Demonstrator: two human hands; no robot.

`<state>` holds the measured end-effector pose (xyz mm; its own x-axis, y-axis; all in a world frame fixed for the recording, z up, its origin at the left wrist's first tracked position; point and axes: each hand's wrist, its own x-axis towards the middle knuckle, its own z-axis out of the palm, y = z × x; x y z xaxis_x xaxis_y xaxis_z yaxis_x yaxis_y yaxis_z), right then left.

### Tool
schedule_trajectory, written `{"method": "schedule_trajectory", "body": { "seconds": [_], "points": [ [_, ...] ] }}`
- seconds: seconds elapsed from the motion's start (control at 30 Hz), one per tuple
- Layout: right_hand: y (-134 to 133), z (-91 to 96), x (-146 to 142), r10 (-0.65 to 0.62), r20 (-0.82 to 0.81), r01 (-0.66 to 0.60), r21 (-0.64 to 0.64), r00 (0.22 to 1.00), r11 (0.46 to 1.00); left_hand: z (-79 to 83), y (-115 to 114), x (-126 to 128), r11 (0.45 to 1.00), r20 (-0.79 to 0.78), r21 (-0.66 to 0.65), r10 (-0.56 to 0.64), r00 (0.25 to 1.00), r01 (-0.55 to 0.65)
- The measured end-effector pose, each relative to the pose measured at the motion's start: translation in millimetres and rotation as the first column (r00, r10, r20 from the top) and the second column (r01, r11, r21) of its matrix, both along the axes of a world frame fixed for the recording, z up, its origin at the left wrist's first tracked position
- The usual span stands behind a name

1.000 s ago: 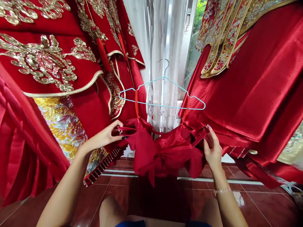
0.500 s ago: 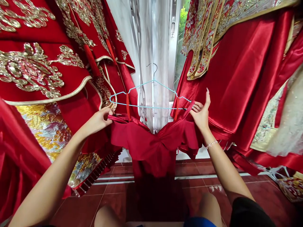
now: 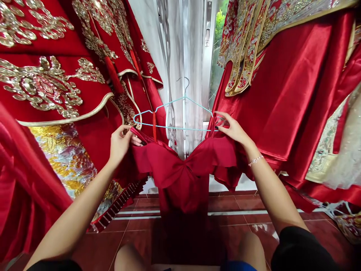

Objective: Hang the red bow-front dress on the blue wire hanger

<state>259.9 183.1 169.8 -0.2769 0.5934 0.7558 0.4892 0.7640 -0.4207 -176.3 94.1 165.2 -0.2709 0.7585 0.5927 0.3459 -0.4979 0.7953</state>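
A dark red off-shoulder dress (image 3: 183,175) with a bow-like front hangs from a thin light-blue hanger (image 3: 175,128). On the hanger's left side a red loop (image 3: 154,126) is hooked over the bar. My left hand (image 3: 120,143) pinches the dress's left sleeve band, just below the hanger's left end. At the hanger's right end, my right hand (image 3: 229,128) has thumb and fingers closed around the right band and loop; its fingertips partly cover the bar there. The dress's lower part falls into shadow between my knees.
Red gowns with gold sequin embroidery (image 3: 42,84) crowd the left side. To the right hang a red satin skirt (image 3: 270,94) and a beaded jacket (image 3: 248,49). Behind the hanger are a pale curtain (image 3: 194,56) and a window frame (image 3: 207,56). Below lies a red tiled floor (image 3: 135,241).
My right hand has moved inward along the hanger, drawing the right band toward the loop, its raised finger now bent down. My left hand has shifted slightly and lifted the left band's edge.
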Motion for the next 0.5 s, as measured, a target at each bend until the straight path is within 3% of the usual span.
{"method": "schedule_trajectory", "body": {
  "seconds": [0.1,0.23,0.33,0.4,0.43,0.5],
  "points": [
    [-3,-2.4,-3,-0.09,0.072,0.081,0.116,0.993,0.99,-1.2,10,13,0.991,0.168,0.117,-0.08,0.982,0.061],
    [-5,6.5,-11,-0.211,0.196,0.161,0.243,0.958,0.957,-0.3,6,24,0.974,0.206,0.22,-0.105,0.973,0.058],
    [-5,5.9,-15,-0.216,0.136,0.19,0.178,0.967,0.965,9.3,10,18,0.953,0.244,0.298,-0.03,0.969,-0.046],
    [-5,0.4,-15,-0.19,0.082,0.176,0.155,0.978,0.972,20.9,20,7,0.938,0.266,0.304,0.083,0.96,-0.166],
    [-5,-2.8,-16,-0.177,0.066,0.165,0.159,0.982,0.973,27.6,27,0,0.934,0.245,0.286,0.147,0.958,-0.216],
    [-4,-8.1,-16,-0.16,0.052,0.149,0.179,0.986,0.973,41.2,42,-10,0.959,0.055,0.199,0.193,0.98,-0.2]
  ]
}}
